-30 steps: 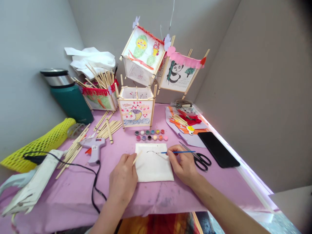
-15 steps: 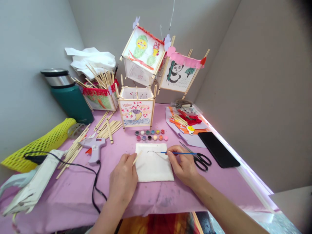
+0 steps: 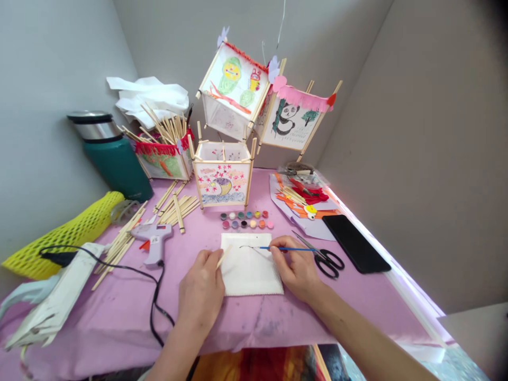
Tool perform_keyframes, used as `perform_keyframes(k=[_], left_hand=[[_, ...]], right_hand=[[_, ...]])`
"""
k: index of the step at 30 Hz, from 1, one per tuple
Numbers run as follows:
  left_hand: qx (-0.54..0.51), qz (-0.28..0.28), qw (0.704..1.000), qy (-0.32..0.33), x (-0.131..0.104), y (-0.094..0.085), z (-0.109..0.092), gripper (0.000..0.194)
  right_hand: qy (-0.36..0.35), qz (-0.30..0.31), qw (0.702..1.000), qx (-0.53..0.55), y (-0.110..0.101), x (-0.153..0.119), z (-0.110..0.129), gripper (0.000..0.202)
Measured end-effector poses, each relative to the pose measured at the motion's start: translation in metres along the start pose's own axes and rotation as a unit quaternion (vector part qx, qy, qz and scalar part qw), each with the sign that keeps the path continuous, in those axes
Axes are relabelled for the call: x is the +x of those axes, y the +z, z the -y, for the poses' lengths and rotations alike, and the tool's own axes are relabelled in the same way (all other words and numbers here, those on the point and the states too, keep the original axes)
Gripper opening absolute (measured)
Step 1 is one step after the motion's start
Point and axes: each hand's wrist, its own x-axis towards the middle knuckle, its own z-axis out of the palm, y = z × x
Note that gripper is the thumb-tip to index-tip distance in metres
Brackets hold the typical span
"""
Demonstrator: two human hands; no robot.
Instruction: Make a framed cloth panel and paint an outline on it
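So the right hand (image 3: 296, 270) is pinching a blue brush (image 3: 264, 248) between thumb and fingers, and the left hand (image 3: 201, 288) is pinching a thin stick (image 3: 224, 257) at the pad's left edge. The white pad (image 3: 253, 275) is lying flat between them. Progress-wise, a thin dark mark (image 3: 245, 246) is showing near the top, with most of the surface staying white; can't tell if the bristles are touching. Paint pots (image 3: 249, 215) are sitting just beyond, scissors (image 3: 329, 263) are lying right of the pad, and a decorated lantern (image 3: 222, 182) is standing behind the paints
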Motion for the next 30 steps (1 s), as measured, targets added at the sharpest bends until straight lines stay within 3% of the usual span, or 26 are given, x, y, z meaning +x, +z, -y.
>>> perform_keyframes(k=[30], left_hand=[[0.005,0.003,1.0,-0.001,-0.0011,-0.0014,-0.0003,0.038]], right_hand=[[0.006,-0.02,1.0,-0.006,-0.0038,-0.0018,-0.0034,0.012]])
